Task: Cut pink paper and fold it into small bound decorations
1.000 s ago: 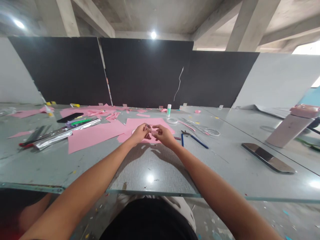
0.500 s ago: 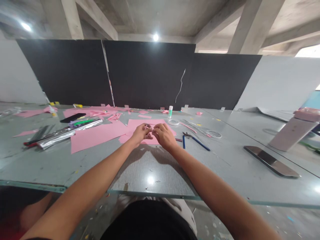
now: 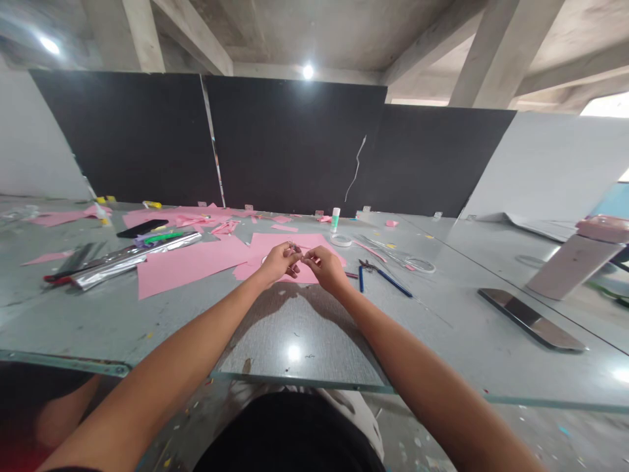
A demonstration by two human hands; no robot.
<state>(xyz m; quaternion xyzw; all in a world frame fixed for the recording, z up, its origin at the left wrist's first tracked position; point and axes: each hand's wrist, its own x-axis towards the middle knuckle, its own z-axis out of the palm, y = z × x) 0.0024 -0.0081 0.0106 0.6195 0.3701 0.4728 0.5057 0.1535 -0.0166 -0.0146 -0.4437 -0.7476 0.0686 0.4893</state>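
Note:
Both my hands are raised just above a pink paper sheet (image 3: 268, 244), fingertips close together. My left hand (image 3: 279, 262) pinches a tiny dark piece (image 3: 293, 248), too small to identify. My right hand (image 3: 327, 269) sits beside it with thumb and fingers pinched together; anything held there is too small to see. Under my hands, part of the sheet is hidden. A second pink sheet (image 3: 187, 265) lies to the left, and blue-handled scissors (image 3: 360, 278) lie to the right.
On the grey table (image 3: 295, 334) lie silver foil (image 3: 132, 259), a black phone (image 3: 142, 228), pink scraps (image 3: 196, 219), a glue stick (image 3: 335, 219), tape rolls (image 3: 341, 240) and a blue pen (image 3: 396, 283). Black panels (image 3: 295, 151) stand behind.
My right hand has drawn slightly away from my left, opening a small gap between the fingertips. The view has shifted very slightly.

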